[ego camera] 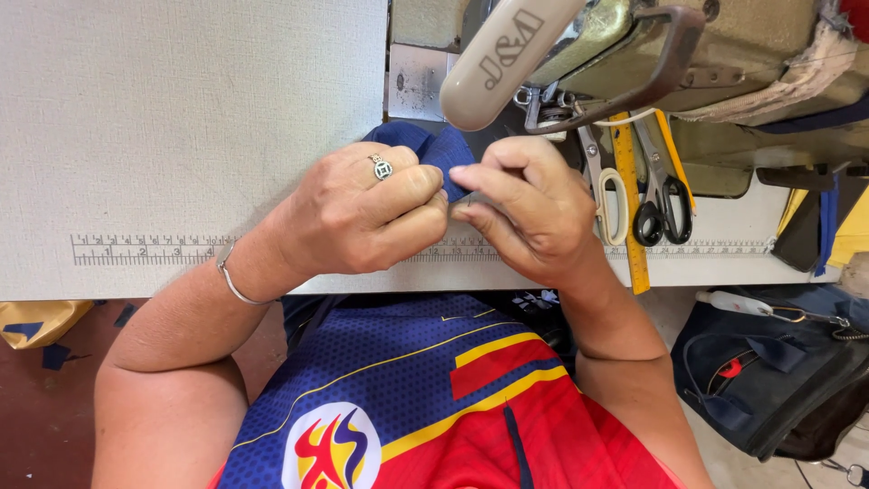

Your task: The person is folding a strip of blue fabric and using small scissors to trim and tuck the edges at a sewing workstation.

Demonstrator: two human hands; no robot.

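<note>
**While both hands pinch a fold of blue cloth at the sewing machine**

Where the grey table (181,109) begins at the left, its top is pale and textured, and a printed ruler strip (149,250) runs along its near edge. Below that edge, scraps of yellow and blue cloth (36,324) lie on the dark red floor.

Moving right, the left hand (358,217) rests over the table edge, with a thin bracelet (233,281) at the wrist and a ring (381,167) on one finger. Its fingers are curled shut, gripping the blue cloth (425,145) from the left side. The cloth is a small dark blue piece, folded and bunched, lying on the table just in front of the sewing machine (579,45) and rising between the two hands.

The right hand (529,208) meets the left, knuckles nearly touching. Its thumb and forefinger are pressed together on the near edge of the same cloth, and the other fingers are tucked under.

Beneath the arms, a blue, red and yellow shirt (434,398) fills the lower middle of the view.

Further right, white-handled scissors (611,195) lie beside a yellow ruler (631,208), and black-handled scissors (663,204) lie just past it. At the far right, a dark bag (769,380) sits on the floor below the table.
</note>
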